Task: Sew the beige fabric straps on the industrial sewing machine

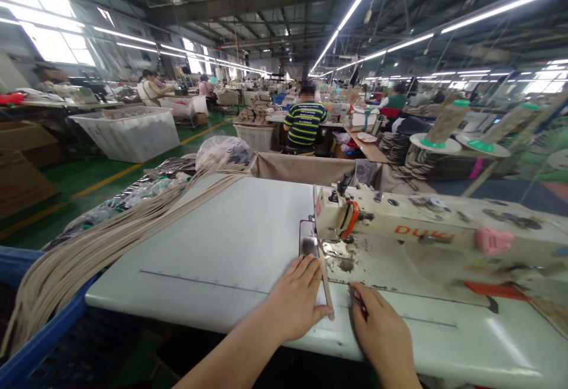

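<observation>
My left hand (pixel 298 300) lies flat, fingers spread, on the white table (pixel 199 247), just in front of the needle area. Beside its fingertips and thumb runs a narrow beige strip (pixel 327 294), which leads up to the presser foot of the sewing machine (pixel 399 223). To the right, my right hand (pixel 382 324) has its fingers curled round a small dark tool (pixel 358 303), mostly hidden by the hand. A metal plate (pixel 309 241) is set in the table beyond my left fingertips.
Long beige strips (pixel 89 253) hang over the table's left side, by a blue crate (pixel 48 341). Thread cones (pixel 446 122) stand at the right. Beyond the table are a fabric-lined bin (pixel 302 169) and a person in a striped shirt (pixel 305 124).
</observation>
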Demonstrator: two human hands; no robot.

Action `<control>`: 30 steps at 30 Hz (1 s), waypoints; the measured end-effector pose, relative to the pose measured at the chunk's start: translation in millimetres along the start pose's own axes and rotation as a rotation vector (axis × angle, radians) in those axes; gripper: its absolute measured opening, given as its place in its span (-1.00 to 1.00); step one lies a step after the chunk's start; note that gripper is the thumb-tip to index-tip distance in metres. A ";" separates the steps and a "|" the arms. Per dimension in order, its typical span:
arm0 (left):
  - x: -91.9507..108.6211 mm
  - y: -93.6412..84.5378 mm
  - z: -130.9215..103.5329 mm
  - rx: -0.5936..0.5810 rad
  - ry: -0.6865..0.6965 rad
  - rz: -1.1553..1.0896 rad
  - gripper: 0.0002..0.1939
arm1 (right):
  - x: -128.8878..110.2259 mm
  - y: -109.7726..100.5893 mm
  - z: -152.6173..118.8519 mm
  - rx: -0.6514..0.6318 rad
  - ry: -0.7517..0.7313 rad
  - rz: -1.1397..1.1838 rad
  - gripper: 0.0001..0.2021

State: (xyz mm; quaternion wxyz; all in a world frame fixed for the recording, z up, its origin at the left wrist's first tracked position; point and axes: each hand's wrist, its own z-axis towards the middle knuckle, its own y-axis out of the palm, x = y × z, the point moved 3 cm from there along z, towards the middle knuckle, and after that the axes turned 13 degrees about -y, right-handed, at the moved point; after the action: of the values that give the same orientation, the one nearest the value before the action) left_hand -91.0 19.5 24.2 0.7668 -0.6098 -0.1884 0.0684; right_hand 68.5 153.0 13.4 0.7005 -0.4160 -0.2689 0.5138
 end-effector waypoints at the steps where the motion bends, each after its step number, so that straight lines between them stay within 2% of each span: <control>1: 0.1 0.3 0.0 -0.002 -0.002 -0.001 -0.16 | -0.7 -0.3 -0.2 0.003 0.004 0.003 -0.71; 5: 0.8 2.2 0.5 -0.001 -0.008 -0.008 -0.13 | -4.3 -1.6 -0.6 0.005 0.022 0.018 -0.71; 19: -0.8 10.1 0.8 0.073 -0.002 -0.001 -0.22 | -4.4 -2.7 -2.6 -0.022 0.042 0.034 -0.68; 25: -7.0 18.9 13.8 0.061 0.006 0.015 -0.25 | -4.6 -1.7 -2.0 -0.031 0.049 0.038 -0.68; 30: -14.6 15.3 27.3 0.052 -0.013 -0.015 -0.35 | -4.3 -0.9 -2.5 -0.047 0.057 0.031 -0.67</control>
State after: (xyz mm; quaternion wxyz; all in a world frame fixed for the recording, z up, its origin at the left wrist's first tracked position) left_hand -112.6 43.3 11.5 0.7817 -0.5877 -0.1960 0.0715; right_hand 69.5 148.0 13.1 0.6899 -0.4510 -0.2541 0.5061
